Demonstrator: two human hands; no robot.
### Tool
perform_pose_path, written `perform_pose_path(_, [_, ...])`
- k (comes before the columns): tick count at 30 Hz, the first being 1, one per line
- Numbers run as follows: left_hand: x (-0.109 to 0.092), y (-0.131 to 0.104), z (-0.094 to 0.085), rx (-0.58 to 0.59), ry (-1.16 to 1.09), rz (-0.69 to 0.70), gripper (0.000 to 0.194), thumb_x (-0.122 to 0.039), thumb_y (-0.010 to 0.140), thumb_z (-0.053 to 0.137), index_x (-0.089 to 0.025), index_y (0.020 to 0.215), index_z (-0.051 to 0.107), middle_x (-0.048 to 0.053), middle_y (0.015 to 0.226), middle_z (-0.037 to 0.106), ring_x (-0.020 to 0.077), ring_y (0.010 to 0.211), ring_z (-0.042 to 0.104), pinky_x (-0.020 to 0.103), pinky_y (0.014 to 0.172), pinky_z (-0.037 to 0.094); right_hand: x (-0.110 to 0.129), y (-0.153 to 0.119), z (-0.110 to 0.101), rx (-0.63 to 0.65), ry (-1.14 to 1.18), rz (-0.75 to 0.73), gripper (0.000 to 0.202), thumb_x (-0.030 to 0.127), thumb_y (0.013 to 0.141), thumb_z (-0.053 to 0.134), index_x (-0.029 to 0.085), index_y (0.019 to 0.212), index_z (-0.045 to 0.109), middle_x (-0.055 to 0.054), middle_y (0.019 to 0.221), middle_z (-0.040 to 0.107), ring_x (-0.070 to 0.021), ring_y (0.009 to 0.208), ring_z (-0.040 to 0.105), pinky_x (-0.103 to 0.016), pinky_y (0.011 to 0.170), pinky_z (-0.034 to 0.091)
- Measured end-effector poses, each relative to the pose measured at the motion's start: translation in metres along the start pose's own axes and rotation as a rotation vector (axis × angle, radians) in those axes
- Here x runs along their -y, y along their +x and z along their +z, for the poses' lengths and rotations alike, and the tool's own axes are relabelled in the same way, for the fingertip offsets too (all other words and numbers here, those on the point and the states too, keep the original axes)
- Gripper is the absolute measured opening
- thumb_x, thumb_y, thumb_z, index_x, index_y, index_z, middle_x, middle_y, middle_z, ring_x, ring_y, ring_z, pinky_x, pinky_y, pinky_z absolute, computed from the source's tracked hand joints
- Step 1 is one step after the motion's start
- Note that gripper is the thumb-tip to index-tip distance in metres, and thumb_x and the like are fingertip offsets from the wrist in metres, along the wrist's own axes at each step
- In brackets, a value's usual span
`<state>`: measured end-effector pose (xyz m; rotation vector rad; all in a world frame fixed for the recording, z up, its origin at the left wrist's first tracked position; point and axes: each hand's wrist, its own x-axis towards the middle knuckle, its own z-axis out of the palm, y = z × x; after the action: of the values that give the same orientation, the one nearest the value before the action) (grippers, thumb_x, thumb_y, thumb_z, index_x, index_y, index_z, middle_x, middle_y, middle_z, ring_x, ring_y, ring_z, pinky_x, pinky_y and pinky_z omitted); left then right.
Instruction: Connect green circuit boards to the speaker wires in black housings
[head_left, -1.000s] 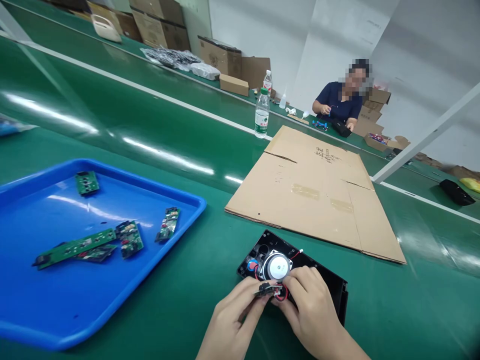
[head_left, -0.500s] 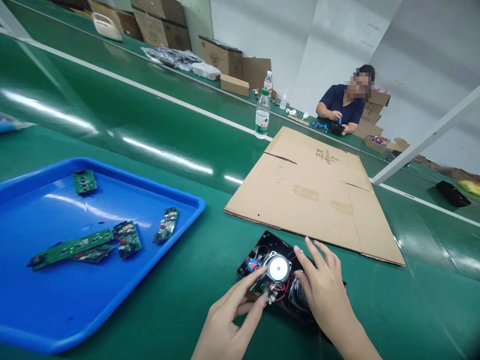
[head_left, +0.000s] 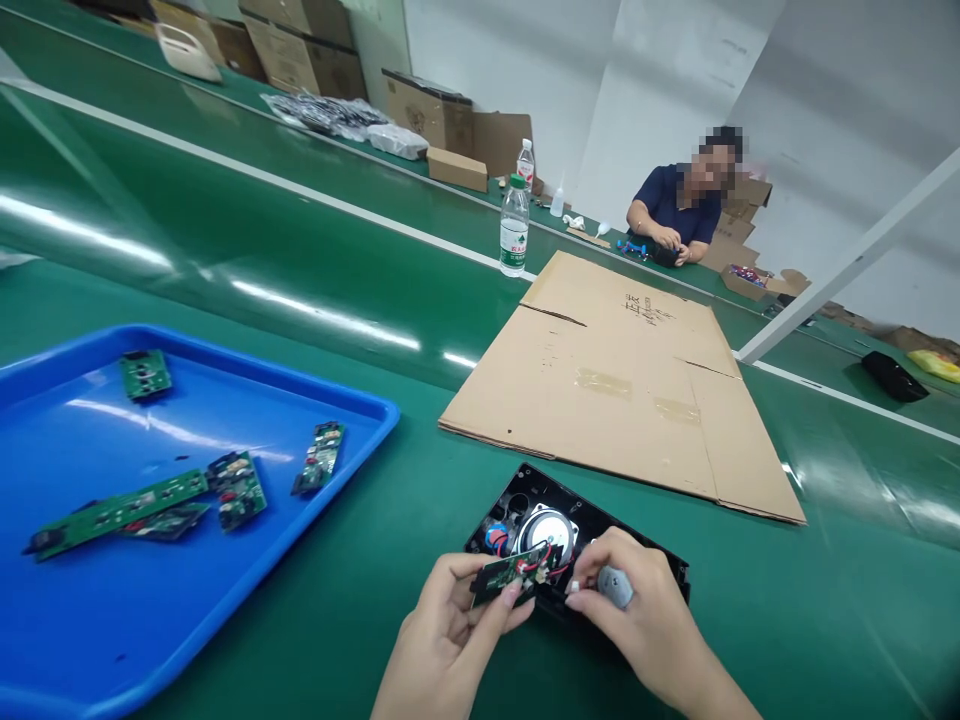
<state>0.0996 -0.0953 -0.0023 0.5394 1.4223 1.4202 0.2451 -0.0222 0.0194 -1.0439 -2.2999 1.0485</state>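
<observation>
A green circuit board (head_left: 491,580) is pinched between the thumb and fingers of my left hand (head_left: 454,615), tilted over the near side of a black speaker housing (head_left: 592,510). Red wires (head_left: 556,570) run beside the board. My right hand (head_left: 641,600) is closed over the housing's right part, with a small white connector (head_left: 575,587) at its thumb and fingertip. A round speaker (head_left: 546,530) sits in the housing beyond the board. The silver back of a second speaker (head_left: 616,587) shows between my right fingers. A blue round part (head_left: 496,538) lies at the housing's left.
A blue tray (head_left: 330,520) with several circuit boards (head_left: 238,490) stands at left. Flattened cardboard (head_left: 637,400) lies beyond the housing. A water bottle (head_left: 514,230) stands behind it. Across the line, a co-worker (head_left: 679,210) handles a dark object.
My left hand has raised and turned the circuit board. My right hand has gone from spread fingers to a pinch at the white connector. The view has shifted slightly.
</observation>
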Motion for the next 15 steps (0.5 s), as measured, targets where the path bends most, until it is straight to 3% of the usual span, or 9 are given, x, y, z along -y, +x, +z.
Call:
perform_pose_path(2, [0.003,-0.001,0.001,-0.026,-0.008,0.027,0.026,-0.037,0.065,0.063,-0.019,0.077,0.048,-0.001,0.074,0.065,0.0175,0.071,0.065,0.025,0.067,0.058,-0.001,0.0,0.006,-0.01,-0.123,-0.172,0.008,0.013,0.081,0.051,0.019,0.081,0.056,0.001,0.074,0.058,-0.0111,0.07,0.051,-0.025,0.064,0.04])
perform_pose_path(6, [0.006,-0.003,0.002,-0.066,0.061,0.098,0.02,-0.033,0.067,0.061,-0.019,0.073,0.049,-0.002,0.067,0.063,0.017,0.069,0.065,0.023,0.064,0.056,-0.003,0.002,0.017,-0.172,-0.379,-0.431,0.02,0.009,0.086,0.041,0.017,0.091,0.059,-0.003,0.078,0.059,-0.0125,0.071,0.047,-0.028,0.063,0.036])
perform_pose_path(10, [0.006,-0.004,0.002,-0.085,0.192,0.171,0.019,-0.035,0.07,0.058,-0.018,0.073,0.05,-0.001,0.064,0.063,0.017,0.063,0.064,0.022,0.055,0.053,-0.003,0.003,0.021,-0.273,-0.458,-0.47,0.019,0.012,0.088,0.041,0.016,0.091,0.059,-0.003,0.075,0.059,-0.012,0.068,0.046,-0.028,0.062,0.034])
perform_pose_path(15, [0.009,-0.006,0.005,-0.108,0.177,0.229,0.019,-0.037,0.07,0.06,-0.019,0.071,0.053,-0.002,0.06,0.063,0.0136,0.056,0.062,0.017,0.05,0.049,-0.002,0.002,0.021,-0.291,-0.412,-0.406,0.015,0.011,0.086,0.044,0.015,0.079,0.056,-0.001,0.07,0.057,-0.0112,0.065,0.045,-0.028,0.061,0.032])
